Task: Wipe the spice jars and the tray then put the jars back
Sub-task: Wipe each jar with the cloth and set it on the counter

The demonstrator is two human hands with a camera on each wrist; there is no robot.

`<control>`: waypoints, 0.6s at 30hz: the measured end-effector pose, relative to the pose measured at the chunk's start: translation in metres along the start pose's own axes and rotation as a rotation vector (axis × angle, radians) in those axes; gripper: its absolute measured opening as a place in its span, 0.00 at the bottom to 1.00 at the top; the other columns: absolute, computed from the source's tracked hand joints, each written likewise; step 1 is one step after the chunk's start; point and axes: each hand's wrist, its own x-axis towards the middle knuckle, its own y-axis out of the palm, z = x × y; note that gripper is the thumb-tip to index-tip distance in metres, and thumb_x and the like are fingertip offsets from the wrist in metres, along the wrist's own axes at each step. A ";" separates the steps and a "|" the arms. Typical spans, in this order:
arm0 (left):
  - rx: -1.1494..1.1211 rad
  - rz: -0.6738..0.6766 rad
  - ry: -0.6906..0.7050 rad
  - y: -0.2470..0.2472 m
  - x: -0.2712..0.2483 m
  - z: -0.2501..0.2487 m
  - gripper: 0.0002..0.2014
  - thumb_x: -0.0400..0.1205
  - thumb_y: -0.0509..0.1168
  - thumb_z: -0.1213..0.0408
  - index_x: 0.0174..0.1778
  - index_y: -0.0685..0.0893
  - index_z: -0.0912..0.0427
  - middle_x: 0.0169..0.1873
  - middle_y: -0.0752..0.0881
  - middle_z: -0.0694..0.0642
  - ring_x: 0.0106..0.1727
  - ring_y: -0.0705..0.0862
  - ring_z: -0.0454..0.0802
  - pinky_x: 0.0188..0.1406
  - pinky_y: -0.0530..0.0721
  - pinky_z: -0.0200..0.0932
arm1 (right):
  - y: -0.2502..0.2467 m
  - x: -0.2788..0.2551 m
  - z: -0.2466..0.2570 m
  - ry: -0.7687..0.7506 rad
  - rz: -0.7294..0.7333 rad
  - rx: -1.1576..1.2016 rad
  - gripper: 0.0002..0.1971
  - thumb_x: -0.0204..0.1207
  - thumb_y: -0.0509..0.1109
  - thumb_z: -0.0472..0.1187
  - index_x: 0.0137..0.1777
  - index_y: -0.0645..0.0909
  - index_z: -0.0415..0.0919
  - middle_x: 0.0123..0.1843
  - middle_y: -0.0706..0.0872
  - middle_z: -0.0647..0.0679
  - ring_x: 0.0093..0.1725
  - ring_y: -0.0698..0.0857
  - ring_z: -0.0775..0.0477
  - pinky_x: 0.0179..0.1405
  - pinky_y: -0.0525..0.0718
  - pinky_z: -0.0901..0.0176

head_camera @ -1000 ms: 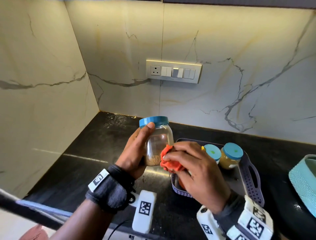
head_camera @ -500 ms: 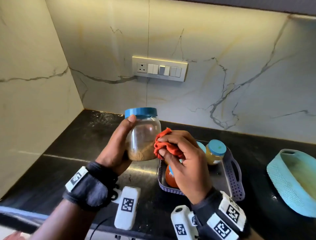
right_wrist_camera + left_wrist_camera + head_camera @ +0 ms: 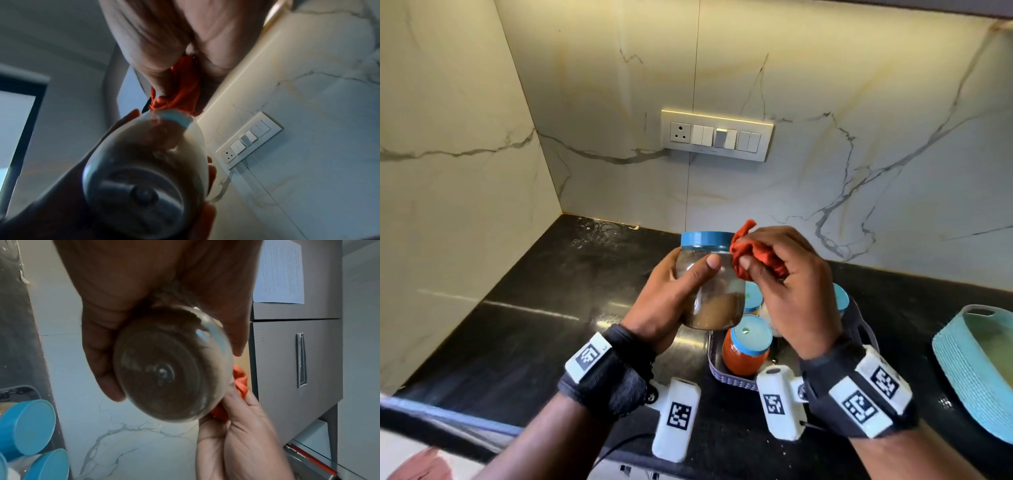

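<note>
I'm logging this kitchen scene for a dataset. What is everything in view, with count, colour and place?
Held jar: one, clear with blue lid, brown powder inside, lifted above the counter.
Cloth: one, orange-red, bunched against the held jar's lid edge.
Tray: one, grey-purple, on the black counter.
Jars in tray: at least three, blue lids; the nearest holds red contents.
Basket: one, light blue, right counter edge.
Switch panel: one, white, on the marble wall.
Left hand: grips the held jar.
Right hand: grips the cloth.
</note>
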 end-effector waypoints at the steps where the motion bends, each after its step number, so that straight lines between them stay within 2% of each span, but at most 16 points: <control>1: -0.011 -0.002 0.001 0.002 0.002 0.000 0.33 0.76 0.76 0.50 0.72 0.80 0.68 0.64 0.88 0.71 0.64 0.88 0.67 0.62 0.88 0.66 | -0.002 0.001 0.000 -0.002 0.001 0.001 0.08 0.77 0.74 0.34 0.55 0.88 0.37 0.54 0.87 0.48 0.58 0.86 0.50 0.60 0.82 0.63; 4: -0.052 -0.050 0.004 0.006 0.011 0.000 0.37 0.75 0.77 0.48 0.73 0.79 0.71 0.65 0.84 0.78 0.60 0.87 0.65 0.63 0.87 0.65 | -0.002 -0.018 0.008 -0.143 0.117 -0.128 0.10 0.76 0.74 0.29 0.56 0.89 0.38 0.58 0.86 0.48 0.60 0.84 0.50 0.63 0.81 0.62; 6: -0.046 -0.090 -0.004 0.008 0.015 0.001 0.39 0.73 0.77 0.46 0.71 0.79 0.71 0.65 0.84 0.78 0.57 0.87 0.62 0.56 0.88 0.57 | -0.004 -0.035 0.008 -0.269 0.196 -0.209 0.10 0.80 0.70 0.33 0.57 0.89 0.39 0.59 0.86 0.48 0.59 0.83 0.49 0.64 0.82 0.61; 8: -0.036 -0.103 -0.019 0.011 0.016 0.006 0.39 0.72 0.78 0.45 0.71 0.80 0.70 0.62 0.87 0.73 0.56 0.88 0.61 0.52 0.89 0.54 | -0.008 -0.038 0.001 -0.327 0.228 -0.229 0.10 0.85 0.67 0.39 0.57 0.90 0.40 0.58 0.87 0.47 0.58 0.85 0.48 0.63 0.84 0.61; 9: -0.042 -0.102 -0.031 0.015 0.017 0.008 0.39 0.72 0.78 0.46 0.71 0.79 0.70 0.62 0.87 0.72 0.57 0.88 0.63 0.54 0.89 0.57 | -0.011 -0.033 -0.005 -0.306 0.211 -0.207 0.09 0.84 0.68 0.39 0.57 0.90 0.40 0.57 0.87 0.47 0.57 0.85 0.49 0.62 0.83 0.62; 11: -0.054 -0.081 -0.047 0.026 0.019 0.015 0.40 0.72 0.78 0.47 0.73 0.78 0.70 0.66 0.86 0.74 0.64 0.87 0.71 0.63 0.87 0.68 | -0.020 -0.018 -0.022 -0.153 0.136 -0.093 0.08 0.78 0.74 0.32 0.55 0.89 0.41 0.55 0.86 0.49 0.57 0.85 0.53 0.59 0.84 0.62; 12: -0.061 -0.075 -0.046 0.032 0.021 0.017 0.40 0.72 0.78 0.47 0.73 0.78 0.69 0.66 0.85 0.75 0.66 0.86 0.73 0.66 0.85 0.73 | -0.024 -0.009 -0.031 -0.051 0.094 -0.016 0.10 0.76 0.76 0.30 0.54 0.89 0.41 0.55 0.87 0.50 0.57 0.85 0.54 0.58 0.85 0.59; 14: -0.074 -0.080 -0.047 0.044 0.024 0.018 0.40 0.71 0.78 0.48 0.73 0.78 0.69 0.65 0.84 0.78 0.63 0.88 0.71 0.65 0.84 0.76 | -0.033 0.005 -0.044 0.095 0.032 0.112 0.10 0.75 0.77 0.31 0.54 0.88 0.40 0.54 0.88 0.50 0.57 0.87 0.53 0.59 0.86 0.51; 16: -0.082 -0.078 -0.042 0.053 0.030 0.019 0.39 0.72 0.78 0.48 0.73 0.78 0.70 0.65 0.84 0.78 0.59 0.88 0.69 0.63 0.85 0.75 | -0.042 0.001 -0.044 0.066 0.033 0.106 0.09 0.76 0.76 0.31 0.55 0.88 0.39 0.55 0.88 0.50 0.58 0.86 0.52 0.60 0.85 0.53; 18: -0.102 -0.083 -0.038 0.061 0.035 0.019 0.39 0.73 0.77 0.49 0.73 0.77 0.72 0.61 0.87 0.76 0.55 0.88 0.66 0.55 0.90 0.67 | -0.051 -0.017 -0.043 -0.055 0.116 0.019 0.10 0.76 0.75 0.32 0.55 0.89 0.40 0.58 0.86 0.50 0.60 0.85 0.52 0.62 0.82 0.60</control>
